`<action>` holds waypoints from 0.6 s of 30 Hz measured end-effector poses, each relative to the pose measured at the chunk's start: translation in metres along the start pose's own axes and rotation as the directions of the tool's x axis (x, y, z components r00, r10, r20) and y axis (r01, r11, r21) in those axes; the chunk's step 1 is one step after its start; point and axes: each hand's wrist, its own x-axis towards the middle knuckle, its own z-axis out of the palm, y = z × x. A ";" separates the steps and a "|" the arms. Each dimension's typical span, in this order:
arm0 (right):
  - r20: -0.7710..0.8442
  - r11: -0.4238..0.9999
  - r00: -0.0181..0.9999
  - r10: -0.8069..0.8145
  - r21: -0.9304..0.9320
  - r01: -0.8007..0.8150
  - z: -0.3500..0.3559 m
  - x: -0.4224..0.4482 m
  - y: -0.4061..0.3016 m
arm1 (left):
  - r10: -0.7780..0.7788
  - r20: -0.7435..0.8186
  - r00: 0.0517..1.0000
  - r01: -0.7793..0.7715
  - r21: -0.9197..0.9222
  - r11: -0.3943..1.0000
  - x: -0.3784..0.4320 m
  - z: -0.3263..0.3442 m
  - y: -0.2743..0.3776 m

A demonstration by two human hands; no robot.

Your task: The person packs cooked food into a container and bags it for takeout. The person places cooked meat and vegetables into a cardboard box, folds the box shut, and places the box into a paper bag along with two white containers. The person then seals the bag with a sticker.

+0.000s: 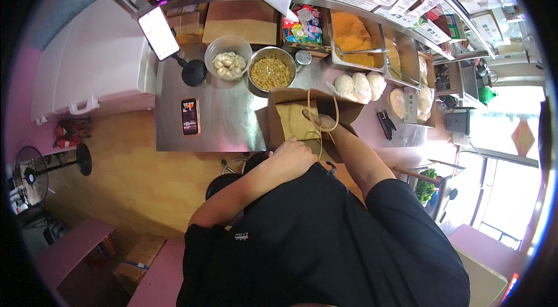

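Observation:
A brown paper carrier bag with twisted paper handles stands at the front edge of the steel counter. Inside its mouth shows a smaller yellowish kraft paper packet. My right hand reaches into the bag beside the packet, under a handle loop; its fingers are partly hidden, so its grip is unclear. At the bag's near rim lies my left hand, its fingers curled against the edge. Whether it pinches the paper cannot be told.
Behind the bag are a steel pot of yellow chopped food, a plastic tub of peeled garlic and a metal shaker. To the right lie bagged white portions, a black stapler and trays of orange crumbs. A phone lies left.

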 end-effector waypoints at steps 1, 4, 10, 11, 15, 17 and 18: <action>0.011 1.000 1.000 0.001 -0.004 -0.001 0.004 -0.001 -0.004 | -0.016 -0.043 0.999 0.016 -0.004 1.000 -0.004 0.000 -0.002; 0.069 0.998 0.997 -0.021 -0.063 0.025 -0.002 -0.004 -0.013 | -0.045 -0.077 0.996 0.044 -0.008 0.999 -0.006 -0.004 -0.006; 0.504 0.338 0.744 -0.439 -0.675 0.656 -0.059 0.000 -0.007 | -0.035 -0.209 0.977 -0.019 -0.251 0.968 -0.002 -0.067 -0.024; 0.485 0.283 0.739 -0.467 -0.709 0.645 -0.067 -0.008 -0.006 | -0.058 -0.300 0.952 -0.062 -0.378 0.924 0.000 -0.081 -0.031; 0.013 0.868 0.942 -0.335 -0.386 0.314 -0.068 -0.098 -0.073 | -0.339 -0.477 0.811 0.103 -0.454 0.885 0.030 -0.159 -0.080; 0.051 0.913 0.954 -0.296 -0.278 0.298 -0.073 -0.125 -0.081 | -0.327 -0.661 0.676 0.055 -0.397 0.916 0.077 -0.198 -0.119; 0.002 0.938 0.961 -0.276 -0.217 0.270 -0.071 -0.132 -0.085 | -0.332 -0.683 0.650 0.125 -0.335 0.934 0.100 -0.232 -0.121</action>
